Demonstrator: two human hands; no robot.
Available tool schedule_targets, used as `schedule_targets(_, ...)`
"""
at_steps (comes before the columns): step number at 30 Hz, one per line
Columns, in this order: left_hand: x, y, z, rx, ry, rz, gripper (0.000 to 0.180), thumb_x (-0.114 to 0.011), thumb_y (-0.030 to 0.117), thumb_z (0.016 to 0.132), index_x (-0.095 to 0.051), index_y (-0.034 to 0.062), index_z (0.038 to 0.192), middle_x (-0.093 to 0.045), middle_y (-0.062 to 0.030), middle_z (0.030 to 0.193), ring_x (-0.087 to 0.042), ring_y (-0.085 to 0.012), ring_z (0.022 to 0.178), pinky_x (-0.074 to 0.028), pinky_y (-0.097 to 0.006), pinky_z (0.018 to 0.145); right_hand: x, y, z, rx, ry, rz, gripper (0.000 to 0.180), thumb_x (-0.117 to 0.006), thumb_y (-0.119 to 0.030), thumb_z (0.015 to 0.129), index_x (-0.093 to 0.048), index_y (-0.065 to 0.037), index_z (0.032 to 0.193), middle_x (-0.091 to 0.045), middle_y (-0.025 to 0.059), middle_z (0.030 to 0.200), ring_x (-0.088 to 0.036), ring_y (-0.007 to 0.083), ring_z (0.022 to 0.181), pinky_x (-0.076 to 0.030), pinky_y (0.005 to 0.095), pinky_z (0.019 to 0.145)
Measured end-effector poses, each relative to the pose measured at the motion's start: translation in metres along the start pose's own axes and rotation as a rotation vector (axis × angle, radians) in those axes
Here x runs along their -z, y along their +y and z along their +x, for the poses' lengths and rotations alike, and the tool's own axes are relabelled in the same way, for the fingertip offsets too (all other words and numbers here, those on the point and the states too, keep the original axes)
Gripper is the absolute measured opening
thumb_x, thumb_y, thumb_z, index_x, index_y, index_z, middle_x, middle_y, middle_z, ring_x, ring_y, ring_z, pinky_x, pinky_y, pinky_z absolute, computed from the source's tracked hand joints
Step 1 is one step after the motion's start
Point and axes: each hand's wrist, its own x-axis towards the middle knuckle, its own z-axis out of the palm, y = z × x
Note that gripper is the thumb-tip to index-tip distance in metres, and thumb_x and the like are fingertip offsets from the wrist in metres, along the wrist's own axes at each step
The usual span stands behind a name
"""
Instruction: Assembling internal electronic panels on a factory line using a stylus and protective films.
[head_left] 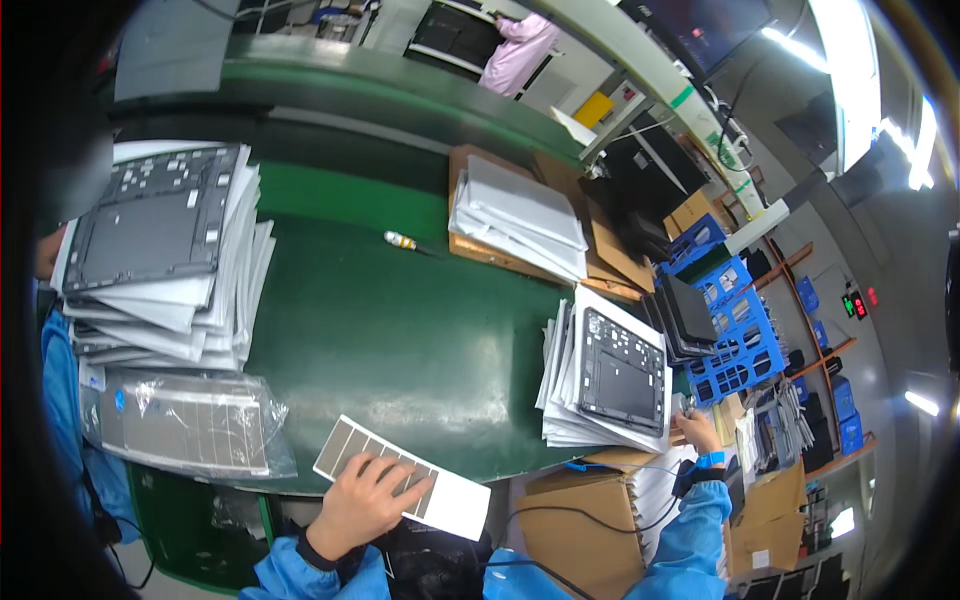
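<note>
My left hand (362, 503) holds a white backing sheet (455, 503) carrying grey-brown strips, near the table's front edge. Its fingers lie spread over the strips; the thumb is hidden. On the right, my right hand (700, 432) is closed with curled fingers, beside a stack of white sheets topped by a dark tablet-like panel (622, 372). What those fingers hold is too small to make out. At the left, a clear plastic bag (180, 425) of similar strip sheets lies before a tall stack with another dark panel (150, 220) on top.
A small white and yellow tube (400, 240) lies on the green table (330, 290). White packets (520, 215) rest on cardboard at the back. Blue crates (735, 330) and a cardboard box (580, 535) stand on the right. Part of another person shows at the left; a person in pink (518, 50) is far off.
</note>
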Motion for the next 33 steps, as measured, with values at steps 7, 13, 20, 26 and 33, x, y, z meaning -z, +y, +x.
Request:
schedule_targets(7,0.005,0.000,0.002,-0.008,-0.045,0.036,0.051,-0.072,0.020,0.074,-0.071,0.0218,0.125,-0.066,0.0008,0.113,-0.061,-0.0183,0.106,-0.046,-0.038,0.091,-0.021,-0.012,0.029,-0.019,-0.131,0.251,0.051,-0.062,-0.038,0.103,-0.064,0.010,0.117,-0.072,0.0135,0.105,-0.069,0.0214,0.091,-0.056,0.0365,0.079)
schedule_targets(13,0.006,-0.003,0.002,-0.037,-0.014,0.072,0.044,-0.069,0.025,0.081,-0.069,0.0217,0.125,-0.065,0.0022,0.108,-0.062,-0.0161,0.104,-0.047,-0.033,0.090,-0.029,-0.022,0.040,-0.047,-0.321,0.663,0.042,-0.052,-0.026,0.109,-0.060,0.011,0.126,-0.071,0.0194,0.118,-0.071,0.0288,0.102,-0.058,0.0452,0.094)
schedule_targets(20,-0.001,0.001,-0.004,-0.022,-0.018,0.090,0.076,-0.083,0.036,0.063,-0.063,0.0259,0.137,-0.066,0.0007,0.118,-0.062,-0.0178,0.109,-0.047,-0.035,0.090,-0.032,-0.030,0.045,0.025,-0.366,0.521,0.041,-0.048,-0.026,0.110,-0.057,0.006,0.134,-0.069,0.0141,0.122,-0.068,0.0263,0.107,-0.055,0.0437,0.099)
schedule_targets(26,0.002,-0.001,-0.002,-0.032,0.001,0.086,0.058,-0.077,0.034,0.075,-0.064,0.0201,0.130,-0.063,-0.0004,0.117,-0.059,-0.0194,0.113,-0.047,-0.035,0.093,-0.063,-0.097,0.001,0.074,-0.428,0.544,0.039,-0.048,-0.026,0.111,-0.058,0.005,0.133,-0.069,0.0107,0.120,-0.067,0.0216,0.105,-0.054,0.0390,0.097)
schedule_targets(33,0.000,-0.003,-0.003,-0.013,-0.025,0.055,0.080,-0.083,0.037,0.066,-0.059,0.0240,0.142,-0.065,-0.0002,0.124,-0.059,-0.0187,0.115,-0.046,-0.036,0.096,-0.126,-0.188,-0.042,0.232,-0.459,0.457,0.040,-0.054,-0.030,0.109,-0.061,0.007,0.123,-0.068,0.0084,0.113,-0.061,0.0158,0.099,-0.049,0.0319,0.091)
